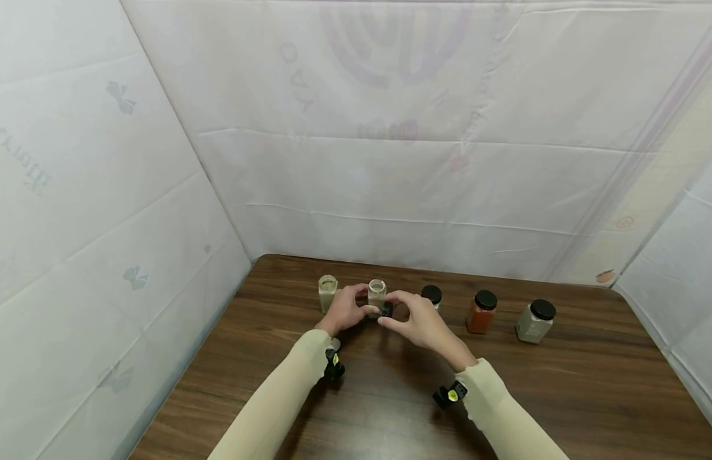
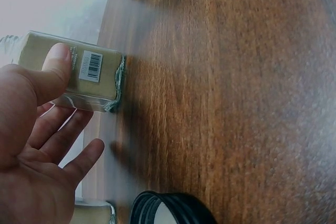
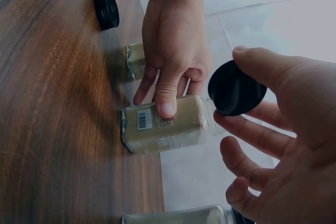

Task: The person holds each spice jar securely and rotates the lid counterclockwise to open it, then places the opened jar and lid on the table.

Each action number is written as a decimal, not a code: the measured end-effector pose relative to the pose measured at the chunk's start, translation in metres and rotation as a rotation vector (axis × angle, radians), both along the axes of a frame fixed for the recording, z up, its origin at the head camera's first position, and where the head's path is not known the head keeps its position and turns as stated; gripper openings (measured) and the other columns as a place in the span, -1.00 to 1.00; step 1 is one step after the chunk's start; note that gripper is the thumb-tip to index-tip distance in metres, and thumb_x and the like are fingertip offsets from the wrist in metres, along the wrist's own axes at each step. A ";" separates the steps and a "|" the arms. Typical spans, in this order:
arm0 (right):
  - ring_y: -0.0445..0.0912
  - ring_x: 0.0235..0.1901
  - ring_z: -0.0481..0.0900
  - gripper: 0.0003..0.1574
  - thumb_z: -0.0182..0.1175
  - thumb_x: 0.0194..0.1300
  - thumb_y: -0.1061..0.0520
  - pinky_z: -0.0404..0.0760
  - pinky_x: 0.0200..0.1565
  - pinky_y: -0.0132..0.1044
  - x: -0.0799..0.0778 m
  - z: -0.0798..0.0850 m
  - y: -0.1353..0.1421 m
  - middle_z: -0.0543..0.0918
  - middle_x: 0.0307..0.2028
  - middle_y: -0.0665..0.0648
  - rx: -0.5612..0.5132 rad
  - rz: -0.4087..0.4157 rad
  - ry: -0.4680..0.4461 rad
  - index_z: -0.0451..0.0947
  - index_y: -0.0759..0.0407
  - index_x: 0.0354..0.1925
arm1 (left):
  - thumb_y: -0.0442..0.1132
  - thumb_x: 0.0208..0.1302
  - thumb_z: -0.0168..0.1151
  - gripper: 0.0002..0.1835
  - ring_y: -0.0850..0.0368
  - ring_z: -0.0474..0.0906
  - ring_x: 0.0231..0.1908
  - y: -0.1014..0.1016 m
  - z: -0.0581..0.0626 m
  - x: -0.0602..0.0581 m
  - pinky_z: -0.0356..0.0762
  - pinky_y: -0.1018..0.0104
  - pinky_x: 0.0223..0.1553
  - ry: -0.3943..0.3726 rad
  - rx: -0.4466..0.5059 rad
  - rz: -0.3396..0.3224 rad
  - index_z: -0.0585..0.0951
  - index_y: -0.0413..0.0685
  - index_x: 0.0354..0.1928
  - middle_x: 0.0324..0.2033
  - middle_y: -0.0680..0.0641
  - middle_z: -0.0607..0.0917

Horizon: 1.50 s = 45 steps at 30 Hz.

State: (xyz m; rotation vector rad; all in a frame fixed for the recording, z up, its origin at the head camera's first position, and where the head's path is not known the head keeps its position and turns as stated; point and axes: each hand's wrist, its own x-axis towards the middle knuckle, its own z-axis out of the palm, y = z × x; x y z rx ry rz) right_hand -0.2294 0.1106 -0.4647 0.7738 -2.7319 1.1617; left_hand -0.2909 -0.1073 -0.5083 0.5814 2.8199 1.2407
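Observation:
My left hand point(image 1: 344, 312) grips a square glass spice jar point(image 2: 44, 56) of tan powder, its thumb near the barcode label point(image 2: 91, 66). The jar's mouth point(image 1: 377, 285) is uncovered. Between thumb and fingers, my right hand point(image 1: 420, 324) holds a black screw lid point(image 3: 237, 88), tilted beside the jar's neck. To the left of my left hand stands a second lidless jar point(image 1: 327, 292) of similar powder. Another black lid point(image 3: 107, 10) lies on the table, below my left hand in the left wrist view.
Right of my hands, a row of black-lidded jars stands on the brown wooden table point(image 1: 367, 409): one point(image 1: 431, 294) partly behind my right hand, one with orange-red powder point(image 1: 481, 313), one with pale contents point(image 1: 534, 322). White sheeting point(image 1: 356, 179) hangs behind and at both sides.

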 end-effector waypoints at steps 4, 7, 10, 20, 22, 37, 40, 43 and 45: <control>0.02 -0.26 0.64 -0.45 0.49 0.26 -0.07 0.54 -0.29 -0.24 0.001 0.000 0.003 0.71 -0.11 -0.05 0.030 0.028 -0.010 0.63 0.09 0.15 | -0.18 0.27 0.49 -0.49 -0.08 0.65 0.14 0.000 0.000 -0.001 0.57 -0.01 0.18 0.003 0.007 0.002 0.62 -0.17 0.23 0.07 -0.16 0.74; -0.04 -0.34 0.60 -0.47 0.52 0.23 -0.02 0.53 -0.32 -0.28 0.002 -0.001 0.005 0.70 -0.11 -0.06 0.037 0.061 -0.007 0.62 0.08 0.10 | -0.18 0.26 0.50 -0.48 -0.08 0.66 0.13 0.000 -0.001 -0.002 0.58 -0.01 0.17 0.017 0.005 0.003 0.62 -0.18 0.23 0.05 -0.15 0.75; -0.13 -0.41 0.57 -0.48 0.54 0.20 0.04 0.54 -0.35 -0.32 0.003 -0.001 0.005 0.70 -0.12 -0.04 0.037 0.082 -0.001 0.60 0.11 0.07 | -0.19 0.26 0.51 -0.49 -0.08 0.67 0.11 0.000 -0.001 -0.002 0.59 0.00 0.16 0.024 0.009 0.001 0.63 -0.19 0.21 0.04 -0.16 0.76; -0.31 -0.42 0.54 -0.49 0.61 0.11 0.08 0.57 -0.13 -0.16 0.004 -0.003 0.005 0.59 -0.40 -0.16 0.078 0.097 -0.011 0.52 0.06 -0.09 | -0.16 0.26 0.51 -0.45 -0.09 0.67 0.11 0.000 0.001 -0.003 0.60 0.01 0.15 0.015 0.002 0.003 0.61 -0.23 0.23 0.07 -0.18 0.74; -0.30 -0.41 0.56 -0.49 0.60 0.11 0.11 0.61 -0.22 -0.25 0.004 -0.004 0.004 0.60 -0.39 -0.13 0.075 0.112 -0.016 0.51 0.08 -0.09 | -0.16 0.26 0.51 -0.44 -0.09 0.67 0.12 0.000 0.002 -0.003 0.60 0.02 0.16 0.006 0.000 0.005 0.61 -0.22 0.24 0.08 -0.18 0.73; -0.13 -0.29 0.63 -0.54 0.54 0.20 0.14 0.61 -0.28 -0.29 0.006 -0.012 0.000 0.63 -0.18 -0.02 0.065 0.150 -0.081 0.55 0.12 0.00 | -0.16 0.30 0.47 -0.45 -0.10 0.65 0.15 0.001 0.002 0.000 0.59 0.00 0.17 -0.011 -0.006 -0.002 0.58 -0.20 0.27 0.10 -0.18 0.72; -0.07 -0.25 0.64 -0.54 0.54 0.20 0.13 0.61 -0.25 -0.24 0.006 -0.013 0.000 0.64 -0.12 0.01 0.067 0.139 -0.076 0.56 0.11 0.01 | -0.16 0.29 0.48 -0.45 -0.10 0.65 0.14 0.001 0.001 -0.001 0.59 0.00 0.17 -0.007 -0.008 0.000 0.58 -0.21 0.27 0.10 -0.18 0.72; -0.05 -0.23 0.62 -0.51 0.52 0.23 0.12 0.59 -0.23 -0.21 0.006 -0.014 0.000 0.65 -0.06 0.04 0.080 0.131 -0.071 0.59 0.14 0.07 | -0.16 0.29 0.48 -0.44 -0.10 0.66 0.14 0.001 0.000 -0.001 0.59 0.01 0.16 0.000 -0.012 0.000 0.59 -0.22 0.26 0.10 -0.18 0.72; -0.03 -0.24 0.58 -0.47 0.49 0.26 0.11 0.55 -0.23 -0.21 0.006 -0.016 0.000 0.64 0.00 0.08 0.099 0.133 -0.071 0.59 0.19 0.15 | -0.16 0.29 0.48 -0.44 -0.09 0.65 0.14 0.000 -0.001 -0.001 0.59 0.01 0.17 -0.002 -0.011 0.003 0.59 -0.21 0.26 0.10 -0.18 0.72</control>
